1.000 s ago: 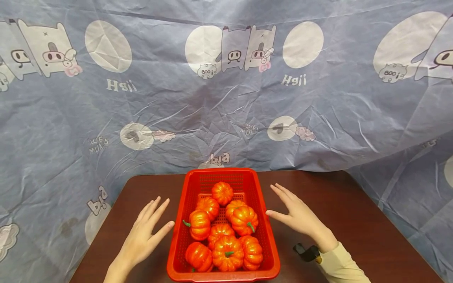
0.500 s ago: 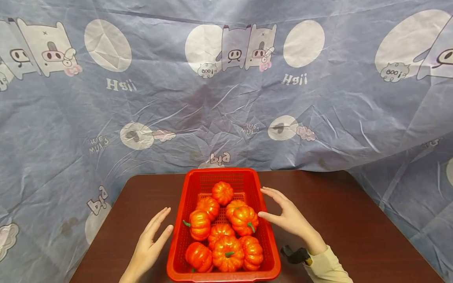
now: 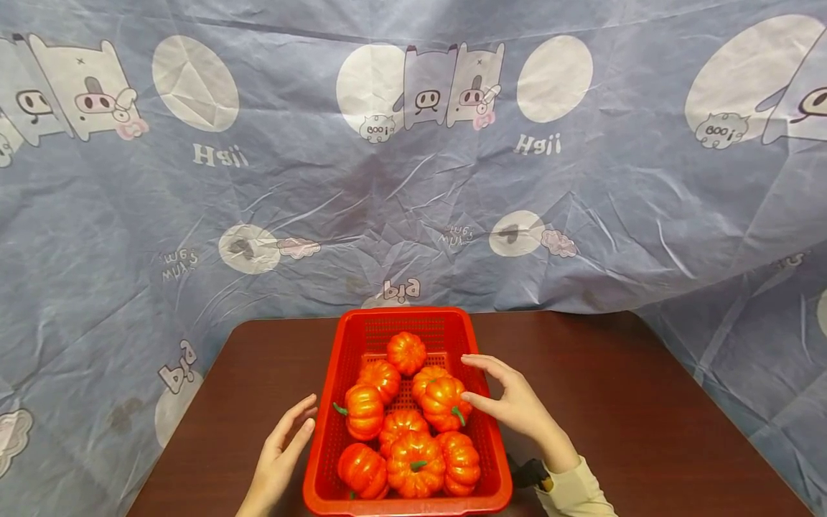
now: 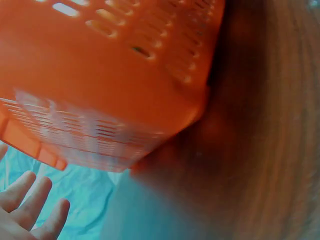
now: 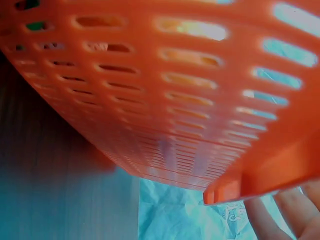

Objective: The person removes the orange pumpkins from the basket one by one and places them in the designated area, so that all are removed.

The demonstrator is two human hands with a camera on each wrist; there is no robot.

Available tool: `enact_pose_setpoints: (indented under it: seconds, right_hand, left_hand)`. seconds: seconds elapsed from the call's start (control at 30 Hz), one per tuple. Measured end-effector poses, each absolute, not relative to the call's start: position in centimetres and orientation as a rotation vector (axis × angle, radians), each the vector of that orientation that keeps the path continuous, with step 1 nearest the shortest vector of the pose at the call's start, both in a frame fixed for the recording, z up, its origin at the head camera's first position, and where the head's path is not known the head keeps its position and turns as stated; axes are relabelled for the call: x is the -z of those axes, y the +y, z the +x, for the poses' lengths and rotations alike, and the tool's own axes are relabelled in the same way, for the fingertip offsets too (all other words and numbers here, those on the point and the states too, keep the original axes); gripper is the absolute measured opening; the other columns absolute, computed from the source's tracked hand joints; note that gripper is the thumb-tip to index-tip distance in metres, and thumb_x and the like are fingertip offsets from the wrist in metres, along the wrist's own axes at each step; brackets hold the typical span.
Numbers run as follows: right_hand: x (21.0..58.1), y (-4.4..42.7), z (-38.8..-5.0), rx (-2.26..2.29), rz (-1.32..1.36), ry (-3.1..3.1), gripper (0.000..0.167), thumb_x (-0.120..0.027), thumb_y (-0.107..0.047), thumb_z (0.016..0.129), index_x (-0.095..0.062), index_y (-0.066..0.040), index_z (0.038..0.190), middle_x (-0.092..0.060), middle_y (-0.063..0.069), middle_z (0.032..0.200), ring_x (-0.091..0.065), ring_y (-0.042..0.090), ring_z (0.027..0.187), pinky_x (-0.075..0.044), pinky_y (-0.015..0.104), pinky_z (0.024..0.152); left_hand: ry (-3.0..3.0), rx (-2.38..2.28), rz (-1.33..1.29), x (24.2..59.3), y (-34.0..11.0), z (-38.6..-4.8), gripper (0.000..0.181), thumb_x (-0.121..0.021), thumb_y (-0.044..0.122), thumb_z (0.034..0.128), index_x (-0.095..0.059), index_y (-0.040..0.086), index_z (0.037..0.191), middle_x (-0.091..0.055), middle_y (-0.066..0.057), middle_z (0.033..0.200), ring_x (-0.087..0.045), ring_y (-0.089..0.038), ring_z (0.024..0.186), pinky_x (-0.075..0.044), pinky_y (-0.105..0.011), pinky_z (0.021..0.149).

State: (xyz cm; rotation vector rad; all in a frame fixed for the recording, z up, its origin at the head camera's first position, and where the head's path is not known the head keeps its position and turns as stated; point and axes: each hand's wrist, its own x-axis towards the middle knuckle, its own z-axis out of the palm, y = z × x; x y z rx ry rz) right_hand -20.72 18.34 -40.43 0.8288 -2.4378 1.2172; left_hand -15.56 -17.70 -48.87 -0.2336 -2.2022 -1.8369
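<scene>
A red plastic basket (image 3: pixel 408 313) with slotted walls holds several glossy orange pumpkins (image 3: pixel 416 463), some with green stems. Just outside its left wall is the left hand (image 3: pixel 274 459), fingers gently bent and fingertips near the rim; whether they touch it cannot be told. The right hand (image 3: pixel 520 406) reaches over the right rim, its thumb tip beside a pumpkin (image 3: pixel 444 402) and its fingers relaxed; contact is unclear. Close to the basket's side (image 4: pixel 100 75), the left wrist view has the left hand (image 4: pixel 30 212) with spread fingers. Fingers of the right hand (image 5: pixel 285 212) appear under the rim (image 5: pixel 280 187).
The basket stands on a dark brown table (image 3: pixel 620 388). Behind the table hangs a wrinkled blue-grey cloth (image 3: pixel 388 194) with cartoon prints. A black strap (image 3: pixel 528 472) lies by the right wrist, next to a pale yellow sleeve (image 3: pixel 575 492).
Both hands have moved inward toward the basket and slightly down in the head view. The right fingertips went from outside the right rim to over it. Basket and pumpkins look unmoved.
</scene>
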Motion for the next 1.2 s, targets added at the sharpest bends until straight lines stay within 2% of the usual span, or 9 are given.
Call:
enact_pose_setpoints:
  seconds: [0.17, 0.27, 0.43, 0.5, 0.7, 0.97, 1.2]
  right_hand:
    - [42.7, 18.6, -22.2, -1.174, 0.868, -2.463, 0.049, -0.080, -0.019, 0.075, -0.062, -0.014, 0.120, -0.060, 0.003, 0.121, -0.055, 0.022, 0.113, -0.042, 0.042, 0.095]
    - [44.3, 18.9, -23.2, -1.115, 0.885, -2.480, 0.050, -0.081, -0.027, 0.074, -0.062, -0.019, 0.120, -0.060, -0.003, 0.121, -0.054, 0.017, 0.113, -0.043, 0.042, 0.095]
    - [44.7, 18.5, -23.4, -1.019, 0.879, -2.504, 0.050, -0.081, -0.028, 0.073, -0.064, -0.015, 0.118, -0.061, -0.002, 0.119, -0.052, 0.025, 0.114, -0.039, 0.049, 0.097]
    - [44.8, 18.4, -23.4, -1.009, 0.878, -2.503, 0.050, -0.081, -0.028, 0.073, -0.065, -0.013, 0.117, -0.062, -0.001, 0.118, -0.050, 0.029, 0.115, -0.035, 0.051, 0.099]
    - [44.9, 18.0, -23.6, -1.010, 0.906, -2.461, 0.049, -0.082, -0.025, 0.072, -0.066, -0.009, 0.115, -0.064, -0.001, 0.114, -0.052, 0.028, 0.113, -0.031, 0.049, 0.102]
    - [44.5, 17.5, -23.8, -0.951, 0.959, -2.497, 0.047, -0.080, -0.028, 0.074, -0.066, -0.012, 0.117, -0.062, -0.003, 0.116, -0.053, 0.021, 0.111, -0.041, 0.044, 0.094]
    - [44.5, 17.3, -24.1, -0.894, 1.032, -2.526, 0.045, -0.078, -0.030, 0.076, -0.066, -0.014, 0.116, -0.061, -0.005, 0.115, -0.053, 0.019, 0.110, -0.042, 0.043, 0.093]
  left_hand:
    - [-2.199, 1.885, -0.236, 49.6, -17.5, -15.7, 0.036, -0.050, 0.013, 0.0978, -0.050, 0.008, 0.133, -0.044, -0.009, 0.139, -0.046, -0.008, 0.118, -0.041, -0.015, 0.090]
    - [-2.203, 1.930, -0.239, 49.9, -17.4, -15.7, 0.037, -0.050, 0.015, 0.0980, -0.049, 0.009, 0.134, -0.043, -0.012, 0.139, -0.047, -0.008, 0.116, -0.045, -0.019, 0.088]
    - [-2.166, 2.060, -0.296, 50.1, -17.3, -15.6, 0.040, -0.046, 0.015, 0.0999, -0.041, 0.008, 0.139, -0.045, -0.019, 0.131, -0.057, -0.018, 0.106, -0.052, -0.033, 0.080]
    - [-2.139, 2.092, -0.303, 50.2, -17.2, -15.6, 0.041, -0.045, 0.014, 0.1000, -0.040, 0.007, 0.140, -0.045, -0.021, 0.129, -0.058, -0.021, 0.103, -0.053, -0.035, 0.079]
    - [-2.089, 2.106, -0.265, 50.4, -16.9, -15.5, 0.039, -0.047, 0.011, 0.0988, -0.044, 0.008, 0.137, -0.048, -0.019, 0.127, -0.059, -0.022, 0.102, -0.053, -0.035, 0.078]
    - [-2.086, 2.116, -0.240, 50.5, -16.8, -15.4, 0.039, -0.047, 0.011, 0.0986, -0.045, 0.009, 0.137, -0.048, -0.018, 0.130, -0.059, -0.020, 0.103, -0.053, -0.034, 0.078]
    - [-2.074, 2.125, -0.256, 50.6, -16.7, -15.4, 0.039, -0.047, 0.011, 0.0988, -0.044, 0.008, 0.137, -0.047, -0.019, 0.130, -0.059, -0.022, 0.103, -0.053, -0.035, 0.078]
